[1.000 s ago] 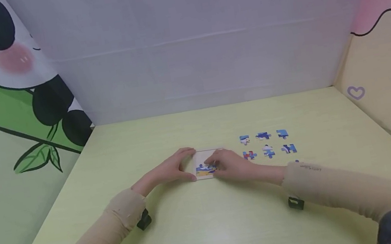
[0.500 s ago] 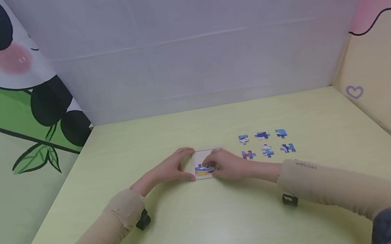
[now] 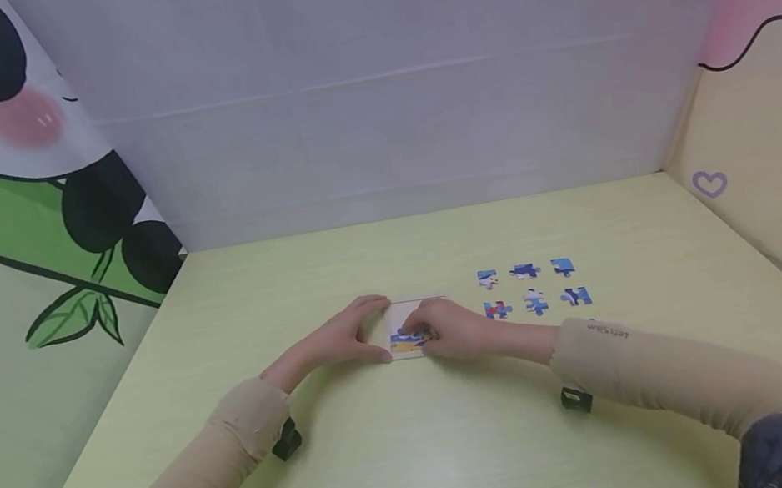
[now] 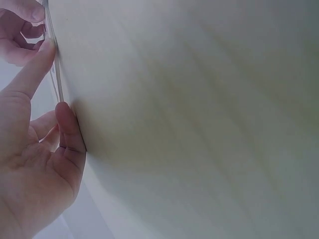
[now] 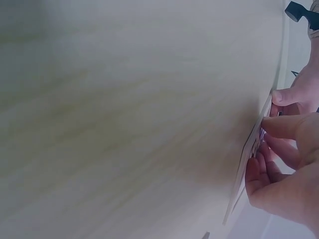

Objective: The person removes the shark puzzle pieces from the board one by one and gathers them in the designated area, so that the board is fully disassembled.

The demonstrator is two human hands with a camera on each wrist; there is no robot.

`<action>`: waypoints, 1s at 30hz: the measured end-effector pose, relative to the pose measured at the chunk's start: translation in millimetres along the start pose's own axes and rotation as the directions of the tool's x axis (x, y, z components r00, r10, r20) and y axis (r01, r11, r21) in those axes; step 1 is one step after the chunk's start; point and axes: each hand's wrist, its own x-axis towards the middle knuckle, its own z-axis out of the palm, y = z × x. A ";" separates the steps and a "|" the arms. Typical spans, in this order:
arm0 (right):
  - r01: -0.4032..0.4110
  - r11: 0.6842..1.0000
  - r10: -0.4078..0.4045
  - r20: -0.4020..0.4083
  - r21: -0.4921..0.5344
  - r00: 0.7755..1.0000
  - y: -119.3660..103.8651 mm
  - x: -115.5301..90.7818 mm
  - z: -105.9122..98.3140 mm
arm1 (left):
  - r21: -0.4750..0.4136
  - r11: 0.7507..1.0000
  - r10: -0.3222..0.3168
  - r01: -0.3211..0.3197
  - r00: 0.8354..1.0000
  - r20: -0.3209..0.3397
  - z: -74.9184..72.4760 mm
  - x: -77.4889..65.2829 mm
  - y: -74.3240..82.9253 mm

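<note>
A small pale puzzle board [image 3: 403,310] lies flat on the table, with joined blue, white and yellow pieces [image 3: 403,344] along its near part. At the board's left side, my left hand [image 3: 335,340] holds it between the thumb at the near corner and the fingers at the far corner. My right hand [image 3: 459,330] is over the board's right half, thumb and fingers pinched on a puzzle piece at the joined ones. That piece is mostly covered by the fingers. The left wrist view has the left hand [image 4: 42,149] at the board's edge.
Loose jigsaw pieces lie in two rows right of the board, among them a red and blue one [image 3: 498,310] and a dark blue one [image 3: 525,271]. Another peeks out by the right sleeve [image 3: 637,367]. A pale wall [image 3: 405,132] stands behind the table [image 3: 290,276].
My right hand and forearm have shifted slightly left over the board, fingers still pinched. The left hand keeps its place on the board. The loose pieces lie as before.
</note>
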 end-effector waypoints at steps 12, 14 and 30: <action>0.006 1.000 -0.006 0.037 -0.006 0.999 -2.1 2.1 -4.7 | 0.005 1.000 -0.007 0.007 1.000 0.001 -0.5 -0.6 1.1; 0.019 1.000 -0.019 0.049 0.009 0.999 0.0 2.7 -6.2 | 0.000 1.000 -0.007 0.007 1.000 0.001 -0.5 -0.7 2.1; 0.101 0.995 -0.097 0.200 -0.009 0.975 11.9 9.7 -17.7 | 0.003 1.000 0.000 0.000 1.000 -0.004 0.1 0.5 3.5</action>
